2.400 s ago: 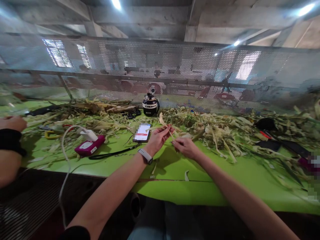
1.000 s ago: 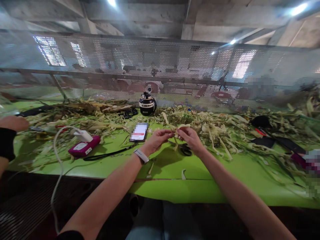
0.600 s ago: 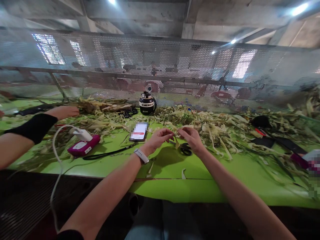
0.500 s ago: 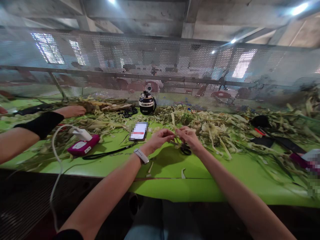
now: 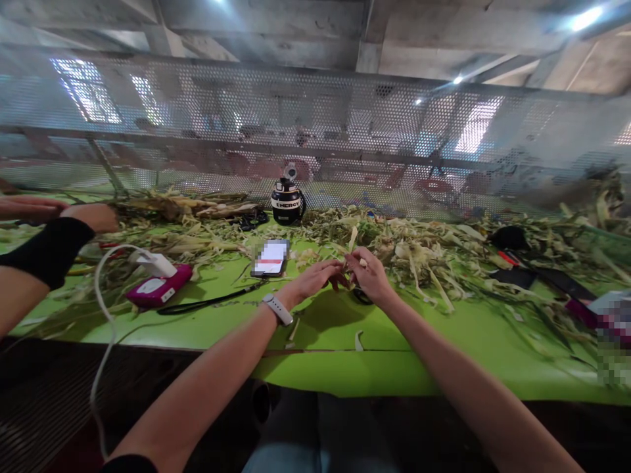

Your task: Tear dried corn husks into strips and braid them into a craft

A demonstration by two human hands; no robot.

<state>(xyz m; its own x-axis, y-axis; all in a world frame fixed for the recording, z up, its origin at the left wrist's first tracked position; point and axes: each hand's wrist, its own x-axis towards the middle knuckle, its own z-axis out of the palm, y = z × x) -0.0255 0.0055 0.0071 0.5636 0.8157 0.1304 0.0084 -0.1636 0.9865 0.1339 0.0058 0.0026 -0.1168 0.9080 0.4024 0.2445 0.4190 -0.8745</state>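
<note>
My left hand (image 5: pixel 318 277), with a pale watch band on its wrist, and my right hand (image 5: pixel 367 272) meet above the green table. Their fingertips are pinched together around a pale yellow-green husk strip (image 5: pixel 353 238), which sticks up between them. A small pale end shows by the right fingers; the exact grip is partly hidden. Below my right hand lie the dark looped handles of what look like scissors (image 5: pixel 363 294). Left of my hands a phone (image 5: pixel 270 257) rests on the table with its screen lit.
Leafy husk scraps (image 5: pixel 419 246) are heaped along the back. A black bottle (image 5: pixel 287 202) stands before the perforated metal screen (image 5: pixel 315 118). On the left, a magenta box (image 5: pixel 158 286) has a white charger (image 5: pixel 156 264) and cable. A co-worker's hands (image 5: pixel 91 215) are at far left.
My hands stay together, but the fingers have shifted and the husk strip now leans more to the right. The co-worker's hand has moved left.
</note>
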